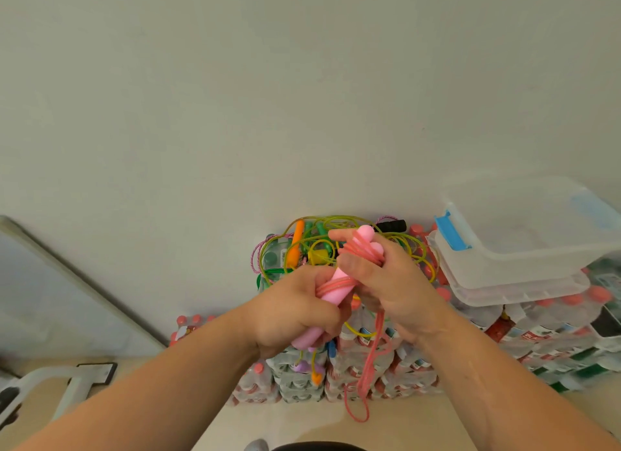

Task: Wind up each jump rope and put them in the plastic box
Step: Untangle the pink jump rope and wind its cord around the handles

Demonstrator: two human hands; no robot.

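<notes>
In front of the stacked bottle packs (356, 370), the left hand (295, 311) grips the handles of the pink jump rope (337, 287) while the right hand (389, 284) pinches wound cord at their tips; pull each turn taut, feeding up the hanging loop (365, 375); the plastic box (510, 266) sits on the packs' right end

A plain, pale grey-green wall (235, 98) filled the whole upper half of the frame, evenly and softly lit. Against its foot, from lower centre to the right edge, stood stacked shrink-wrapped packs of bottled water (420, 366) with red and pink caps. A beige floor (285, 420) ran along the bottom. At the left edge a flat grey-framed panel (50, 299) leaned on the wall, and in the lower left corner lay a white frame (43, 378) with a black pad (97, 371) touching it.
</notes>
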